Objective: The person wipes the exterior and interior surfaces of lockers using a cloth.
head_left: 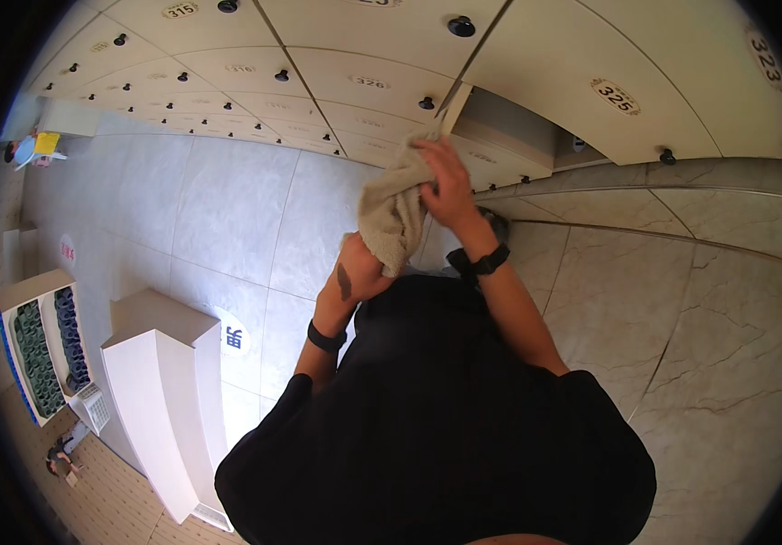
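A beige, fluffy cloth (391,207) hangs bunched and twisted between my two hands, in front of the lockers. My left hand (366,270) is closed at the cloth's lower end, its fingers mostly hidden under the folds. Higher up, my right hand (450,189) has its fingers bent over the cloth's top part. Just beyond that hand, an open locker compartment (514,125) shows a grey inside, with a small dark item at its right end. Both wrists wear black bands.
Cream locker doors (355,59) with black knobs fill the far side. At the left stand a white bench-like unit (150,400) and a rack (46,350) of dark green and blue footwear. Two people are at the far left. Grey tiles (227,195) cover the floor.
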`<state>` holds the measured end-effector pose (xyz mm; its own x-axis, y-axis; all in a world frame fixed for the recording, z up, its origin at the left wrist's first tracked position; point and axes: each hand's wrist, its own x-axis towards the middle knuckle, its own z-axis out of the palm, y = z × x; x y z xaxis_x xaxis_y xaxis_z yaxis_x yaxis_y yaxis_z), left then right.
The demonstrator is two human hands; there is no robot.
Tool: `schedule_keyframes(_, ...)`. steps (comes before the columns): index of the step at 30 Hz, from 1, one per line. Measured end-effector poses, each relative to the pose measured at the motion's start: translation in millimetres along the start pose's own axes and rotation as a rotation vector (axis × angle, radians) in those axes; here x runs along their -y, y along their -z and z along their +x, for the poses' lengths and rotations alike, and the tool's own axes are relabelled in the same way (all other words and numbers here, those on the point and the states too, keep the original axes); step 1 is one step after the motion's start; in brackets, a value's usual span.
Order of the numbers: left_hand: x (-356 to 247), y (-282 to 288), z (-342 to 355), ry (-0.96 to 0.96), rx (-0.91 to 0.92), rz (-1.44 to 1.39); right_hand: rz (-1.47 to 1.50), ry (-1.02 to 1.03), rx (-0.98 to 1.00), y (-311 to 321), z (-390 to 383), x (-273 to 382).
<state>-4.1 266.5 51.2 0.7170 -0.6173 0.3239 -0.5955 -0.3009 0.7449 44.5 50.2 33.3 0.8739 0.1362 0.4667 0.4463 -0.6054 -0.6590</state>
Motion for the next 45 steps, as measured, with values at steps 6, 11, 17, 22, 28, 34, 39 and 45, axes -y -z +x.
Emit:
schedule_keyframes(6, 0, -1, 24, -0.01, 0.048, 0.03, -0.134, 0.038, -0.113, 8, 36, -42)
schedule_keyframes(11, 5, 4, 27, 0.049, -0.062, -0.052, -0.105, 0.067, -0.172, -4, 43, -53)
schedule_keyframes(17, 4, 23, -4, 0.574, -0.087, -0.182, -0.057, 0.039, -0.186, -12, 44, -41)
schedule_keyframes(22, -17, 3, -37, 0.911, -0.112, -0.345, -0.124, 0.11, 0.001, 4, 42, -42)
schedule_keyframes(28, -51, -31, -60, 0.847, -0.235, -0.176, 0.019, 0.178, 0.04, 8, 45, -54)
schedule_keyframes(34, -92, -23, -36, 1.113, -0.136, 0.41, 0.096, 0.207, 0.011, 12, 46, -57)
schedule_keyframes(39, -134, -15, 23, 0.884, -0.692, 0.224, 0.109, 0.294, 0.261, 15, 32, -26)
schedule_keyframes(45, -70, -97, 39, 0.616, -0.69, 0.588, 0.317, 0.55, 0.542, 17, 26, -21)
